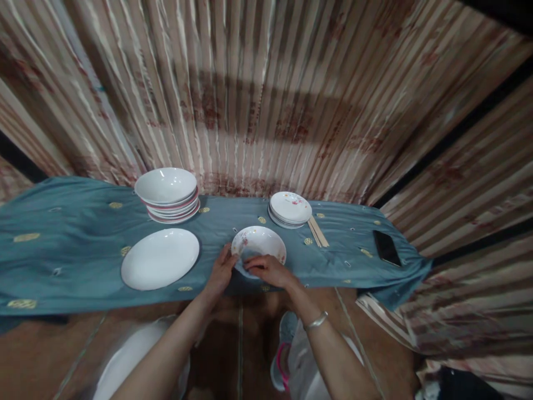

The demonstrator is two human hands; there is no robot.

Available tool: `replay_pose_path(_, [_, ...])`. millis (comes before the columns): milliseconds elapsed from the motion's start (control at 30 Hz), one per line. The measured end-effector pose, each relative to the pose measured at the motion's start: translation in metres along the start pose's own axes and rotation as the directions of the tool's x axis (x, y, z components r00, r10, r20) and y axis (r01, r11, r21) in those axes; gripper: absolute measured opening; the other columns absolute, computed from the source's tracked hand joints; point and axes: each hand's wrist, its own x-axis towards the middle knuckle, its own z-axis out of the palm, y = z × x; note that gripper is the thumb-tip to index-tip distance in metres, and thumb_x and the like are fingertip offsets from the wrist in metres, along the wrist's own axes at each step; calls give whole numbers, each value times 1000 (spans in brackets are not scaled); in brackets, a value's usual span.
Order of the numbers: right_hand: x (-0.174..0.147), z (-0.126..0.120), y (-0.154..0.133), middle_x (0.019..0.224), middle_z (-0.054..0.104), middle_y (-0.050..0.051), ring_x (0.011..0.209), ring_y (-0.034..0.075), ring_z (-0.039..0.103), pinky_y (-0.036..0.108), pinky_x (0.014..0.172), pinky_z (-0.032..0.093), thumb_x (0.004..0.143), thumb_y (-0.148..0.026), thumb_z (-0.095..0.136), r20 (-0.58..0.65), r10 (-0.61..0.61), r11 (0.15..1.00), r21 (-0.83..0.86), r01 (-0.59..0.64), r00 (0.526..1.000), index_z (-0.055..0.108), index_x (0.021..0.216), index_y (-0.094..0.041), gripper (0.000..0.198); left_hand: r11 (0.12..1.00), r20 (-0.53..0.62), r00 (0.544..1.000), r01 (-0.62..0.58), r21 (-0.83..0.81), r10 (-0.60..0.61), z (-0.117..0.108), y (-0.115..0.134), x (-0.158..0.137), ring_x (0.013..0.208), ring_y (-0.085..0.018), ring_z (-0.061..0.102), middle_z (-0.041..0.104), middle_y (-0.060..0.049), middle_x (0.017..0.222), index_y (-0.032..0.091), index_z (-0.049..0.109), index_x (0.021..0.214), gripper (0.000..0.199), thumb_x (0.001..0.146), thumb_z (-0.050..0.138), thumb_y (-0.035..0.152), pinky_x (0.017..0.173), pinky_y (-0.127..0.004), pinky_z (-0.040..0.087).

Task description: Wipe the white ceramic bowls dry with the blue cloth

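Note:
A white dish with a floral rim (266,238) sits near the front edge of the table, in front of me. My left hand (224,270) is closed on the dish's left rim, thumb toward the inside. Over the dish's hollow, my right hand (270,269) has its fingers bent and pressed down on what looks like a thin pale blue cloth (246,254). The fingers hide most of that cloth. To the left of the dish lies a large white oval plate (161,260). Behind and to the right stands a stack of small floral plates (289,206).
Stacked white bowls (166,186) stand at the back left. Wooden chopsticks (318,231) lie beside the small plates, and a black phone (387,248) is farther right. A teal cloth (225,214) covers the narrow table. Pleated curtains (258,100) hang close behind it.

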Motion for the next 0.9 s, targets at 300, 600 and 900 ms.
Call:
replay_pose_path(300, [-38,-26,-5,98,75,7,100,23,67,35,92,49,78,-9,51,-212,119,859,-468,-208,970,76,85,-19,28,999,38,999,6,35,-8,5,16,-4,108,-29,61,71,-7,108,19,62,116,55,61,59,23,98,-46,44])
replay_pose_path(600, [-15,-33,27,102,71,13,107,25,60,41,98,45,82,-5,47,-414,48,730,-607,-315,909,69,86,-17,26,998,0,999,35,55,-35,4,12,-3,111,-29,59,67,-8,118,19,61,118,58,61,61,26,99,-46,43])
replay_pose_path(900, [12,-23,49,116,64,18,120,28,51,49,102,41,87,-11,44,-450,-40,703,-647,-295,892,63,103,-15,24,998,60,998,-19,59,16,7,17,-5,114,-27,58,66,-7,121,20,59,122,59,63,57,22,103,-44,40])
